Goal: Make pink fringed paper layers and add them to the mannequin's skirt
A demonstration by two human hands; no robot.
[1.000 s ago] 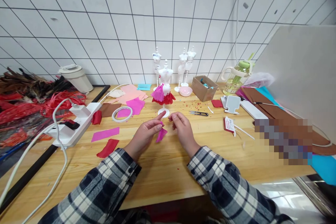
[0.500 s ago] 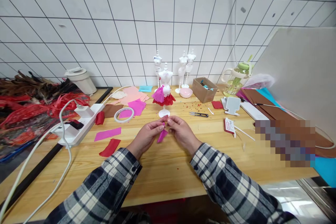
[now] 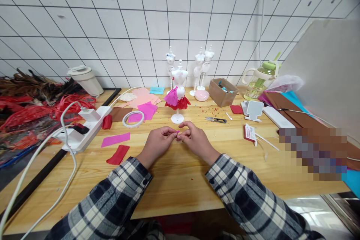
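Just in front of the small white dress form (image 3: 180, 77), my left hand (image 3: 158, 144) and my right hand (image 3: 198, 143) meet fingertip to fingertip. Both pinch a piece of pink crepe paper (image 3: 178, 132), of which only a tiny bit shows; the fingers hide the rest. The form wears a red fringed skirt (image 3: 184, 104) with a pleated pink piece (image 3: 171, 97) on its left side. To the left of my hands lie a pink paper strip (image 3: 116, 140) and a red paper piece (image 3: 118, 155).
A tape roll (image 3: 133, 119) rests on pink paper. Thread snips (image 3: 216, 120) lie behind my right hand. Farther back stand a pink bowl (image 3: 201, 95), a cardboard box (image 3: 222, 95) and more white forms (image 3: 198, 67). A power strip (image 3: 90, 129) with cables runs along the left.
The pink paper that hung below my fingers, and a reddish bit above them, are now mostly out of sight between my fingertips. The view has tilted and shifted slightly.
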